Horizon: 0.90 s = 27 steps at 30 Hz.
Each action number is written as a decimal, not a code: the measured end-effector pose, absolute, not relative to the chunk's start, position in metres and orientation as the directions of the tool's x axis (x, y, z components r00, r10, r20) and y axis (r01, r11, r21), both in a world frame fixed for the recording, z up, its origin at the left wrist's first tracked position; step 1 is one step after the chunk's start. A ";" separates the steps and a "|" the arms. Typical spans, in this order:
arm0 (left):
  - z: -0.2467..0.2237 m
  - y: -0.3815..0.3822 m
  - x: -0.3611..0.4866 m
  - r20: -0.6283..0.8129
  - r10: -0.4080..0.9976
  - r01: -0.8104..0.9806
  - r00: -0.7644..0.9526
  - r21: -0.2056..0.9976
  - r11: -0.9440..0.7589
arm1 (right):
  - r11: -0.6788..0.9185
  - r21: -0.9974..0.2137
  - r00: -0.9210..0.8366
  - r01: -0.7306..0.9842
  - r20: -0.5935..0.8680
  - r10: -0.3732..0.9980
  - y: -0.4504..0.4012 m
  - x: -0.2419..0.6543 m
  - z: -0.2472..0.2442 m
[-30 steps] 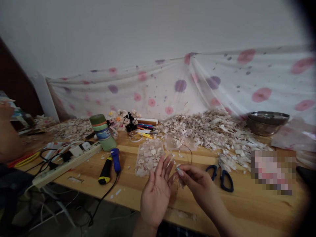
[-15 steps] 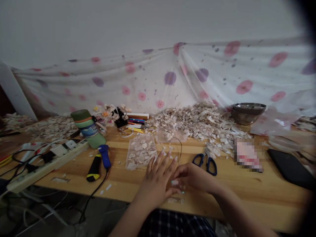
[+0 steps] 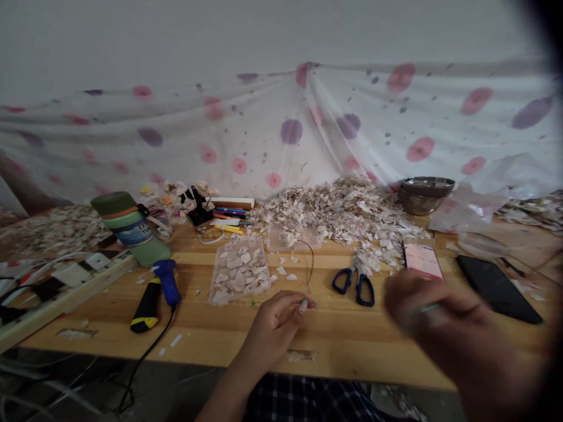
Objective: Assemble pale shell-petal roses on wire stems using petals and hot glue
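My left hand [image 3: 278, 321] is low over the table's middle, thumb and fingers pinched together at the lower end of a thin dark wire [image 3: 312, 258]. That wire curves up and back toward a small pale piece [image 3: 289, 239] by a clear plastic lid. A little reddish bit shows at the fingertips, too small to name. My right hand [image 3: 433, 316] is raised on the right, its fingers curled but smeared by motion. Whatever it may hold cannot be made out. Navy-handled scissors [image 3: 354, 284] lie between the hands. Left of the wire sits a clear box [image 3: 212, 287] of pale, petal-like shell pieces.
Behind are a heap of pale flakes [image 3: 338, 208] and metal bowls [image 3: 422, 196]. A lit phone [image 3: 422, 258] and a black phone [image 3: 499, 290] lie right. Leftward are a blue glue gun [image 3: 167, 281], a green bottle [image 3: 132, 228] and a power strip [image 3: 65, 308].
My right hand has left my left hand, moving right and up toward the camera. My left hand has gone from spread fingers to a pinch at the wire. The view has shifted slightly right.
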<state>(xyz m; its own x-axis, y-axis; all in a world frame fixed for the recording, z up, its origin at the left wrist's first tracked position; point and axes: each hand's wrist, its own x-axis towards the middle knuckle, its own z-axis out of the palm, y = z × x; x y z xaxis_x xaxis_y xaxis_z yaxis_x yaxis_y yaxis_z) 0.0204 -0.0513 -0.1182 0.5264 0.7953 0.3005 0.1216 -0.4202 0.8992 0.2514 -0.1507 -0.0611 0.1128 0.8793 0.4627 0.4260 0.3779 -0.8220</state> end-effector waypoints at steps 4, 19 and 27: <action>-0.112 -0.063 0.023 0.166 0.860 -0.092 0.483 0.986 -0.138 | 0.642 -0.237 -0.398 0.730 0.616 0.680 -0.146 0.207 -0.092; -0.100 -0.073 0.013 0.102 0.888 -0.051 0.449 0.995 -0.089 | 0.603 0.425 -0.737 0.675 0.410 0.537 -0.126 0.233 -0.097; -0.101 -0.069 0.004 0.441 0.617 0.075 0.652 0.772 -0.631 | 0.745 -0.006 -0.724 0.667 0.229 0.651 -0.123 0.231 -0.098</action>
